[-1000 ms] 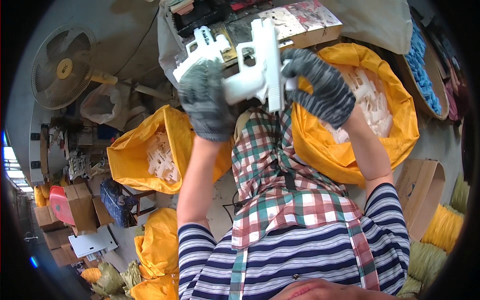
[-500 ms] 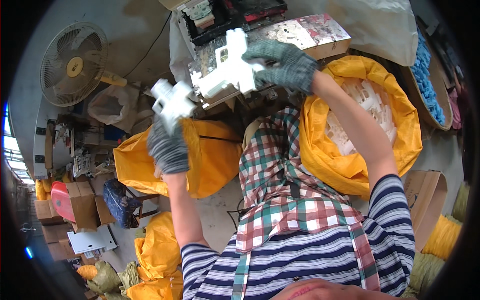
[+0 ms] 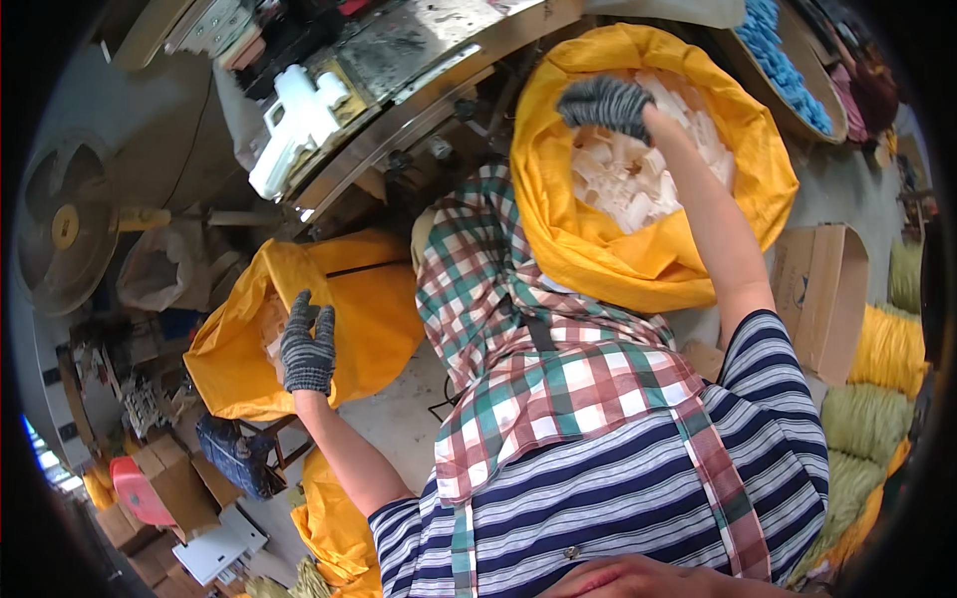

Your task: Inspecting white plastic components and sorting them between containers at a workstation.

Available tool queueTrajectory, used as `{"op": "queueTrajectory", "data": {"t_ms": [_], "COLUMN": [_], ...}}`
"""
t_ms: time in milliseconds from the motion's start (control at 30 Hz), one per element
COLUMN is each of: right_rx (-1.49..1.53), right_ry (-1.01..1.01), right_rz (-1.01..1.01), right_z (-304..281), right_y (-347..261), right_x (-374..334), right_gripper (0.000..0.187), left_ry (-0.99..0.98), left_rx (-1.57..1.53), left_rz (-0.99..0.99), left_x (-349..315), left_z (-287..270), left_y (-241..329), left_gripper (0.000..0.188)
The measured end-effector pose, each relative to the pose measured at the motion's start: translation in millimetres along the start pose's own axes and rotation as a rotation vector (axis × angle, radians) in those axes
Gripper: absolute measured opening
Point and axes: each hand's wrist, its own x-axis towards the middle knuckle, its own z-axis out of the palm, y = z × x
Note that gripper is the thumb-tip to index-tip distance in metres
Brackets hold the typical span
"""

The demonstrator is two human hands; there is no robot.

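My left hand [image 3: 308, 349], in a grey knitted glove, is held over the side of the left yellow sack [image 3: 364, 324]. Its fingers are apart and nothing shows in them; pale pieces are partly visible inside that sack. Over the wide mouth of the right yellow sack [image 3: 553, 239] is my right hand [image 3: 606, 106], gloved alike, slightly blurred, its fingers stretched out. Below it lie many white plastic parts [image 3: 638, 189] filling the sack. A white moulded plastic part [image 3: 304, 115] rests at the near left end of the workbench [image 3: 419, 45], away from both hands.
A standing fan [image 3: 66, 232] is at the far left beside a pale open bag [image 3: 164, 264]. Blue pieces [image 3: 783, 65] fill a container at the far right. A cardboard box [image 3: 822, 299] stands near my right elbow, and a chair [image 3: 234, 453] at the lower left.
The white part in my left hand is gone from it, and that hand has lowered to the left sack. My right hand has left the part at the bench and moved over the right sack.
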Motion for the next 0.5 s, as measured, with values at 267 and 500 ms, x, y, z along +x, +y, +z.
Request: {"op": "queueTrajectory", "data": {"t_ms": [267, 500], "right_rx": [-0.648, -0.642], "right_ry": [0.113, -0.087], "right_rz": [0.344, 0.315], "right_z": [89, 53], "right_y": [123, 91], "right_x": [-17, -19], "right_gripper": [0.073, 0.053], "left_ry": [-0.105, -0.281], "left_rx": [-0.025, -0.174], "left_rz": [0.187, 0.272], "left_x": [0, -7], "left_z": [25, 38], "left_y": [68, 86], "left_gripper": [0.044, 0.046]}}
